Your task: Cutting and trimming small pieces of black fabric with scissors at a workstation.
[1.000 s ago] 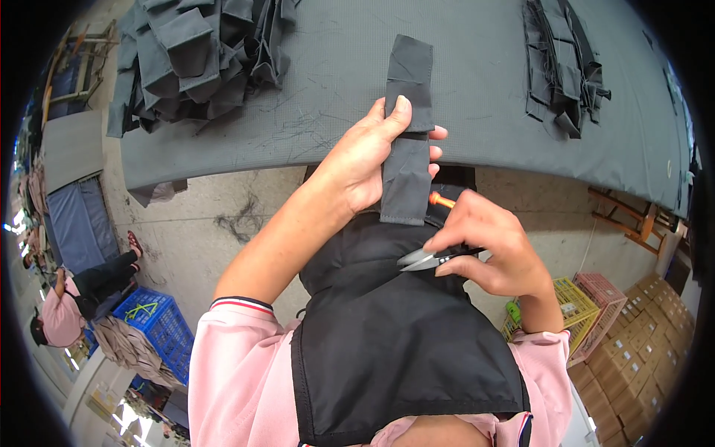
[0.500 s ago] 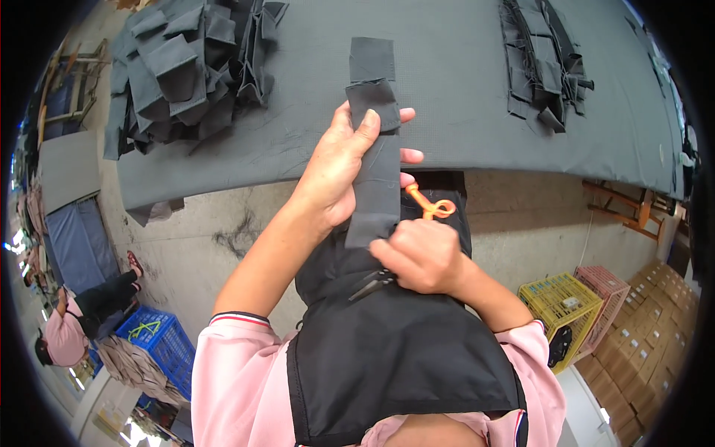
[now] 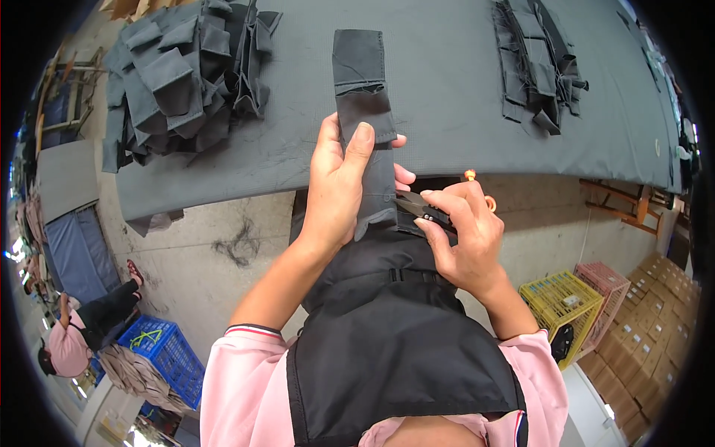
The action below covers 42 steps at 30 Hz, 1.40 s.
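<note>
— Black cloth, an apron (image 3: 406, 357), is seen at lower centre; what is gripped just beyond it?
— Small snips (image 3: 430, 212), pinched between thumb and fingers of the right hand (image 3: 471, 242), right of centre. An orange looped piece (image 3: 490, 203) is seen by the same hand; how it is held cannot be told.
— And how is the dark grey strip (image 3: 366, 112) placed from those fingers?
— To their left, at the centre, its long axis run up the frame. The blades are aimed leftward across it, at its right edge near the lower end; contact cannot be confirmed.
— By which hand is it held?
— By the left hand (image 3: 337, 175), thumb pressed on top, fingers wrapped beneath.
— Farther off?
— The grey-covered table (image 3: 447, 97), with a heap of folded pieces (image 3: 171, 86) laid at upper left and a bundle (image 3: 535, 59) at upper right.
</note>
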### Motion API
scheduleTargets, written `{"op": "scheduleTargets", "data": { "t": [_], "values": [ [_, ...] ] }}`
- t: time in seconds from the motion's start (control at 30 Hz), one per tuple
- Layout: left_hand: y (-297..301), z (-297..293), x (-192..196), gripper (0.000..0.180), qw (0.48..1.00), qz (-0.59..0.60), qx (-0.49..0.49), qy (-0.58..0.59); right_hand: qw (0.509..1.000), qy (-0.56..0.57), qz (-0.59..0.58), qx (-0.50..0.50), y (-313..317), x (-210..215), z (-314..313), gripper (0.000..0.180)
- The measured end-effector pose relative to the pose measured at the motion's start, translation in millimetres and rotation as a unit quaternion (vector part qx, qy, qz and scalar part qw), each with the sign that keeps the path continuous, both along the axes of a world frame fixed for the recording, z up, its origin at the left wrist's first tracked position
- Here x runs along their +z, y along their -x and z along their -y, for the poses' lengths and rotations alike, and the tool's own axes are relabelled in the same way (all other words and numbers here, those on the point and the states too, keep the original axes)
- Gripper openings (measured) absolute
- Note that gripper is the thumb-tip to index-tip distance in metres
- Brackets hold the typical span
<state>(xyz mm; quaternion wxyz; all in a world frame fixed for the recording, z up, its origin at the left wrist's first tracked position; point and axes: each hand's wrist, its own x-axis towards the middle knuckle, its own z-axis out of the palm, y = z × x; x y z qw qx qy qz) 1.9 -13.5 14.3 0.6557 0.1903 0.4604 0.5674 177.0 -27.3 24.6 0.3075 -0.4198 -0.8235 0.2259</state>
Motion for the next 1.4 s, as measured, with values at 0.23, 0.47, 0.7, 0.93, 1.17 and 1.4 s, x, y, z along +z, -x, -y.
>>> {"op": "scheduleTargets", "data": {
  "t": [0.23, 0.47, 0.7, 0.93, 1.17, 1.4],
  "values": [
    [0, 5, 4, 0.035, 0.999, -0.020, -0.021, -0.019, 0.999, -0.009, -0.024, 0.027, 1, -5, -3, 0.037],
    [2, 10, 4, 0.035, 1.000, -0.003, -0.022, -0.021, 0.994, -0.098, -0.013, 0.050, -5, -9, -1, 0.037],
    [2, 13, 4, 0.037, 0.997, -0.058, -0.008, -0.048, 0.998, -0.019, 0.001, 0.054, -6, -5, 1, 0.037],
    [4, 16, 6, 0.037, 0.998, -0.041, -0.019, -0.041, 0.992, -0.096, 0.012, 0.083, -5, -6, -1, 0.039],
    [2, 21, 5, 0.036, 0.996, -0.062, -0.009, -0.065, 0.993, -0.096, -0.026, 0.060, -7, -12, 3, 0.032],
    [4, 22, 1, 0.035, 0.997, -0.046, -0.016, -0.058, 0.993, -0.085, 0.004, 0.076, -2, -6, 5, 0.035]
  ]
}}
